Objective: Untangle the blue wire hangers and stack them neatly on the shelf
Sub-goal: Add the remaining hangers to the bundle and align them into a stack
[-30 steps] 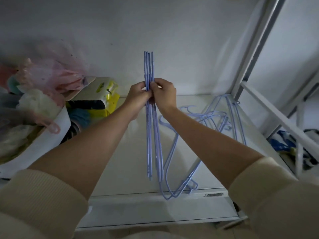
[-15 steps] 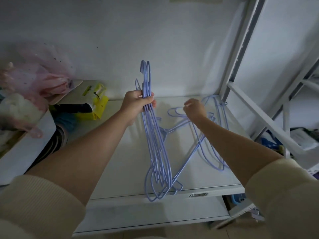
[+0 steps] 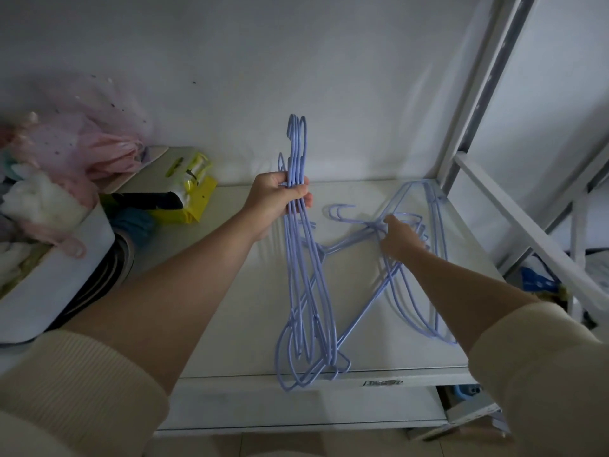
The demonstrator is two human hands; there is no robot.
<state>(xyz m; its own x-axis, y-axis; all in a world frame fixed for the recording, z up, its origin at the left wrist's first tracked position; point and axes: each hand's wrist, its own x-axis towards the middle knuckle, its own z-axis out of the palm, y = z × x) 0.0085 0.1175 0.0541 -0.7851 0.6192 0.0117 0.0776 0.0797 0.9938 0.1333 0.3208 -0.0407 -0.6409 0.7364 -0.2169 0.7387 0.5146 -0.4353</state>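
My left hand [image 3: 277,202] is shut on a bundle of blue wire hangers [image 3: 304,291], gripped just below their hooks. The bundle stands nearly upright, its lower ends resting near the front edge of the white shelf [image 3: 237,311]. To the right a tangled pile of blue hangers [image 3: 425,258] lies flat on the shelf, reaching the back right corner. My right hand [image 3: 400,239] is down on that pile, fingers curled around wires near the hooks. How firmly it grips them is hard to see.
A white bin [image 3: 56,278] of soft pink and white items stands at the left. Beside it lie a yellow packet [image 3: 191,192] and dark folded cloth [image 3: 108,268]. A white metal frame post [image 3: 474,103] and slanted rail [image 3: 527,232] bound the shelf's right side.
My right hand let go of the upright bundle and moved right onto the tangled pile. My left hand keeps the bundle, now turned so the hooks point up.
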